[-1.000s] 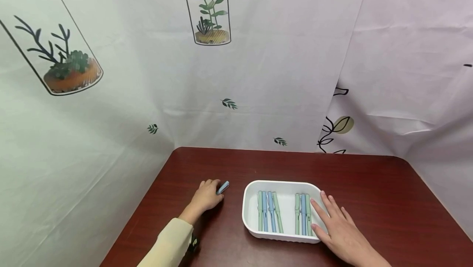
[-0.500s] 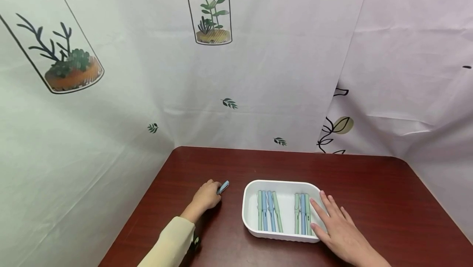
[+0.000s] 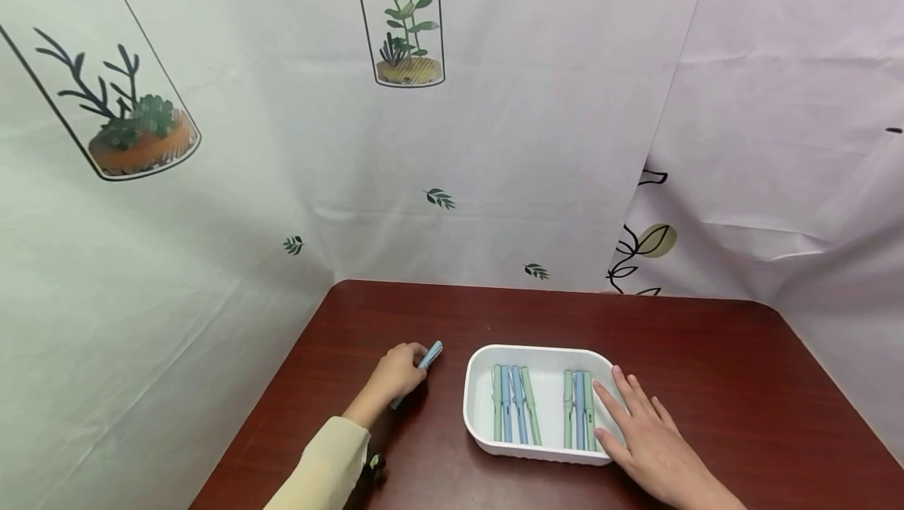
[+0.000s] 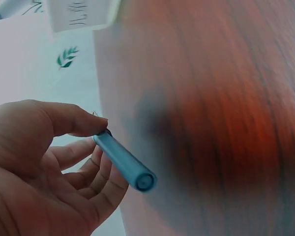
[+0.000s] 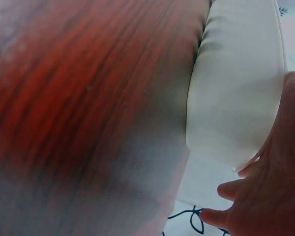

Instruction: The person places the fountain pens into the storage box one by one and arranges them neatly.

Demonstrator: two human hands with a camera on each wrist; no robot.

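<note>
My left hand (image 3: 397,373) pinches a blue pen (image 4: 125,162) between thumb and fingers, left of the white tray (image 3: 537,453). In the head view the pen slants, its upper end beyond the fingers and its lower end under the hand. My right hand (image 3: 653,443) lies with fingers spread on the right rim of the tray. Inside the tray, green and blue pens stand in two side-by-side groups: a left group with a green pen (image 3: 531,408) at its right edge, and a right group with a blue pen (image 3: 580,409) in its middle.
The dark red wooden table (image 3: 741,369) reaches to a white printed cloth (image 3: 494,141) hung behind and at both sides. A dark object (image 3: 374,464) is partly seen beside the left sleeve (image 3: 321,463).
My left hand has drawn the blue pen up slightly, so more of it shows at both ends. The right hand and the tray stay where they were.
</note>
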